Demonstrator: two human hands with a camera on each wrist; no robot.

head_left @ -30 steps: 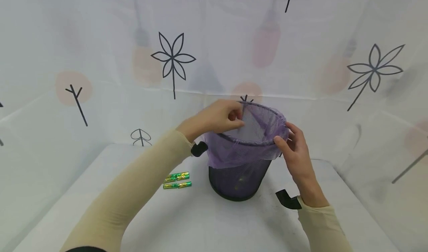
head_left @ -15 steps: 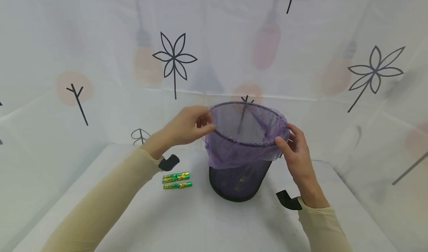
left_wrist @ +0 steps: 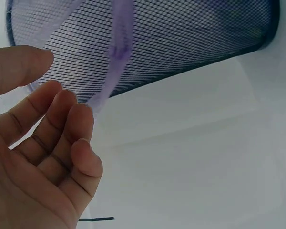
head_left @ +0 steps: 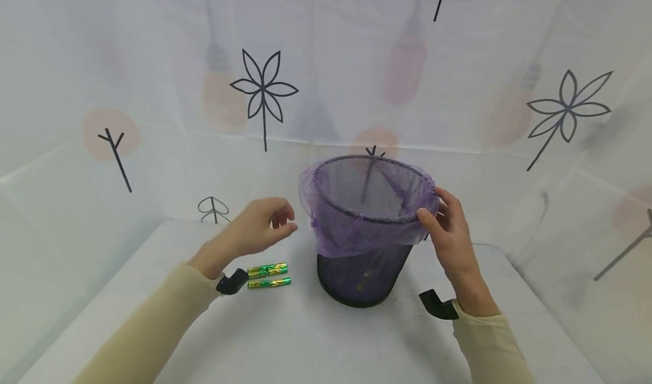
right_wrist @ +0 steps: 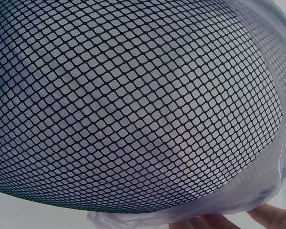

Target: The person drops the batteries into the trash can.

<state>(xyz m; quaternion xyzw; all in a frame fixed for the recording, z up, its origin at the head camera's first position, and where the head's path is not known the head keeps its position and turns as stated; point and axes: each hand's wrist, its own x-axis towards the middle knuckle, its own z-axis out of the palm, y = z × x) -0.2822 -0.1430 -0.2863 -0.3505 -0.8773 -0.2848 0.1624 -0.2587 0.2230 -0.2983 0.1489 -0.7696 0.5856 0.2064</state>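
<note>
The black, tapered mesh bin (head_left: 364, 282) stands upright on the white tabletop (head_left: 305, 344). A translucent purple plastic bag (head_left: 351, 234) lines the bin, folds over its round rim and hangs outside the upper wall; at the left, the fold stands away from the rim. The right hand (head_left: 450, 228) grasps the bag at the right side of the rim, fingers bent. The left hand (head_left: 257, 225) is released: fingers loosely curled, holding nothing, just beside the bag but apart. Small shiny green-and-gold cylinders (head_left: 267, 271) lie on the tabletop left of the bin.
</note>
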